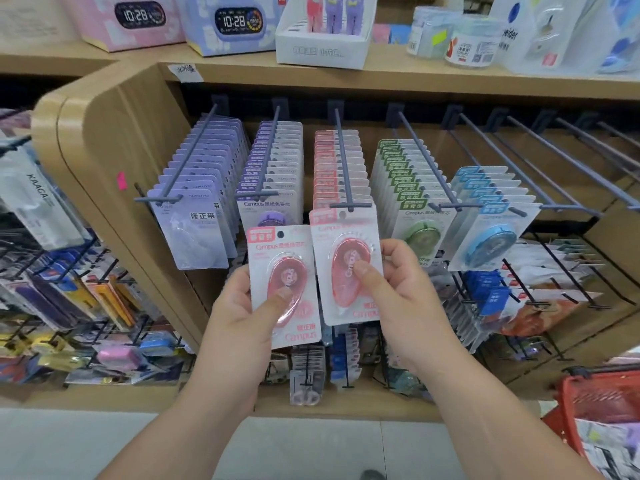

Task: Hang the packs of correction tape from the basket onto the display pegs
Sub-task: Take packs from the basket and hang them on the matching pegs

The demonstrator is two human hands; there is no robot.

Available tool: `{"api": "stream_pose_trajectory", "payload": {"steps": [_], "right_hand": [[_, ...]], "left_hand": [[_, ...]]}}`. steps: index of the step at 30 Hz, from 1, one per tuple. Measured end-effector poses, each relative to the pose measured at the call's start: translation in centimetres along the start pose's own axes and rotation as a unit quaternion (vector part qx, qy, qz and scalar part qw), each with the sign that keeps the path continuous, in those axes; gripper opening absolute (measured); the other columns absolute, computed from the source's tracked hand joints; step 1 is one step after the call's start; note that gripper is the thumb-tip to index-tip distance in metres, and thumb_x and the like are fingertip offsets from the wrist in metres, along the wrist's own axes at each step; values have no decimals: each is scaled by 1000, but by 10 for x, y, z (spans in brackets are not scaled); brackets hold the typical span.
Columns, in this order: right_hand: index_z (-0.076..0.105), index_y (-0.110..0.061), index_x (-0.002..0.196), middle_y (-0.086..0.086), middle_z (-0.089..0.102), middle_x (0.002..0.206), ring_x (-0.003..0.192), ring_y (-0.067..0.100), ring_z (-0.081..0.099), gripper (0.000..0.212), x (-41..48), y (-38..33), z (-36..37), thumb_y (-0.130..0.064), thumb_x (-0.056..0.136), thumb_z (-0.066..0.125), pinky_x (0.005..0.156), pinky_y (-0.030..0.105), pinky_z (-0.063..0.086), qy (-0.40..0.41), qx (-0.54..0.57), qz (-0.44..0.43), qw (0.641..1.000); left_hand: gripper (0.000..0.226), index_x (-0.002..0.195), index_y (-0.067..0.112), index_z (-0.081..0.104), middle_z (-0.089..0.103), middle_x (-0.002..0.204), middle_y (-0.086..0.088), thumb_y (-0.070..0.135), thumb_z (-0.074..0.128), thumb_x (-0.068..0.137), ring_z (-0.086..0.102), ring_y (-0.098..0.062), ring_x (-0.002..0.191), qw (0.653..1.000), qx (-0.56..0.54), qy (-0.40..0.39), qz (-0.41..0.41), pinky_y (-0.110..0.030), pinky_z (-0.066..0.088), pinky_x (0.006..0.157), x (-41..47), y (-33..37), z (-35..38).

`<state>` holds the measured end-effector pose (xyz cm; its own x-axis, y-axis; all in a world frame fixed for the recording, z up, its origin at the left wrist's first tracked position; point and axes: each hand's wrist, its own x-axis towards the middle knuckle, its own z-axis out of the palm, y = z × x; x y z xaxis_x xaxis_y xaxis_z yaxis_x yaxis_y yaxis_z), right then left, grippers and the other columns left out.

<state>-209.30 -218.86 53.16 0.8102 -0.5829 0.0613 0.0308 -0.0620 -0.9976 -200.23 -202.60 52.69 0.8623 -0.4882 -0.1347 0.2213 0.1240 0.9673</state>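
My left hand (242, 306) grips a pink correction tape pack (282, 282), held upright in front of the shelf, thumb on its blister. My right hand (398, 289) pinches a second pink pack (346, 265) whose top hole sits at the tip of the pink row's peg (344, 164). Behind it on that peg hang several more pink packs (337, 168). The red basket (599, 403) stands at the lower right with more packs inside.
Neighbouring pegs carry lilac packs (204, 188), purple packs (273, 168), green packs (405, 181) and blue packs (491, 209). Bare pegs (571, 157) stick out to the right. A wooden shelf (381, 76) above holds boxed clocks. Lower racks carry other stationery.
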Motion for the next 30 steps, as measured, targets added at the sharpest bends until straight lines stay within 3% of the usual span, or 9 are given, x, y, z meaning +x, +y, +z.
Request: {"api": "stream_pose_trajectory", "payload": {"steps": [4, 12, 17, 21, 26, 30], "right_hand": [[57, -27, 112, -2, 77, 106, 100, 17, 74, 14, 8, 4, 1, -35, 101, 61, 93, 54, 57, 21, -37, -8, 999], [55, -37, 106, -9, 75, 97, 90, 5, 70, 9, 26, 14, 8, -43, 101, 58, 87, 38, 58, 70, -118, -18, 990], [56, -40, 99, -7, 72, 95, 87, 12, 70, 16, 38, 24, 10, -55, 97, 58, 81, 52, 60, 88, -129, -8, 988], [60, -38, 92, 0, 74, 91, 87, 23, 71, 24, 38, 32, 6, -62, 90, 59, 77, 55, 60, 81, -108, -4, 991], [68, -32, 97, -3, 77, 95, 90, 23, 74, 15, 32, 42, -6, -47, 96, 64, 83, 56, 60, 67, -81, 9, 994], [71, -21, 101, 0, 78, 96, 90, 20, 76, 10, 33, 46, -10, -27, 102, 62, 84, 53, 61, 74, -59, 31, 995]], "left_hand": [[26, 120, 27, 68, 81, 107, 5, 17, 69, 96, 79, -16, 95, 1000, -3, 15, 2, -25, 62, 66, -2, 3, -5], [30, 122, 23, 69, 81, 110, 1, 16, 69, 93, 79, -16, 95, 1000, -17, 2, 9, -25, 62, 69, -3, 1, -6], [38, 118, 20, 67, 81, 105, 3, 28, 73, 82, 78, -14, 91, 999, -9, -28, 14, -26, 61, 65, -3, 1, -4], [43, 119, 28, 64, 79, 99, 8, 42, 70, 79, 78, -18, 86, 995, 67, -76, 10, -38, 60, 53, -2, 7, 3], [34, 121, 25, 63, 79, 102, 6, 40, 65, 90, 77, -17, 87, 990, 87, -114, 8, -38, 61, 57, 11, 9, 23], [18, 121, 22, 63, 79, 103, 0, 27, 61, 103, 75, -19, 83, 991, 81, -106, 5, -37, 58, 54, 23, 3, 37]]}}
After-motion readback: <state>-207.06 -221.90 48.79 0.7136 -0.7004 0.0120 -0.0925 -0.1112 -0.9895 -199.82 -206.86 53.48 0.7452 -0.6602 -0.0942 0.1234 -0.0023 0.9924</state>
